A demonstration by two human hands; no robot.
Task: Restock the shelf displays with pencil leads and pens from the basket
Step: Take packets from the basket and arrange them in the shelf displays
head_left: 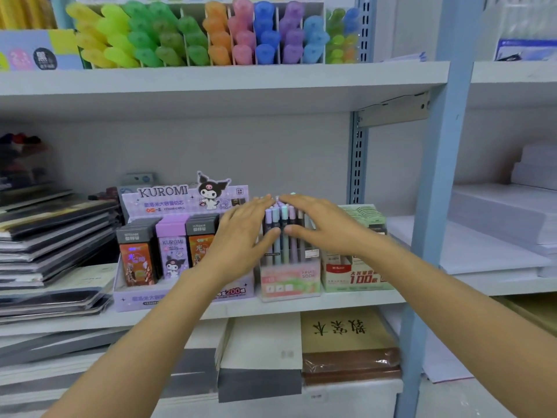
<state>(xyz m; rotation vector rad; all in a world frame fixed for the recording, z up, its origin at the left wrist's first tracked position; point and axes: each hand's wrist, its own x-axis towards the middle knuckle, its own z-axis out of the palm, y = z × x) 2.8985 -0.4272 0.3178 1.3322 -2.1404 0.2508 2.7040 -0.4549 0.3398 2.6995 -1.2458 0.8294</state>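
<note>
On the middle shelf stands a clear pen display box (289, 282) labelled Fruit Soda, filled with upright pastel pens (280, 233). My left hand (244, 236) and my right hand (322, 227) both rest on the bundle of pens, one from each side, fingers spread over the pen tops. Left of it is the purple Kuromi pencil lead display (180, 245) holding orange and purple lead cases. Right of it is a green lead display box (358, 273). The basket is not in view.
Stacked dark notebooks (51, 236) lie at the left of the shelf. Coloured highlighters (211, 37) fill the shelf above. Paper reams (497, 224) sit in the right bay beyond a blue upright post (434, 206). Books lie on the shelf below.
</note>
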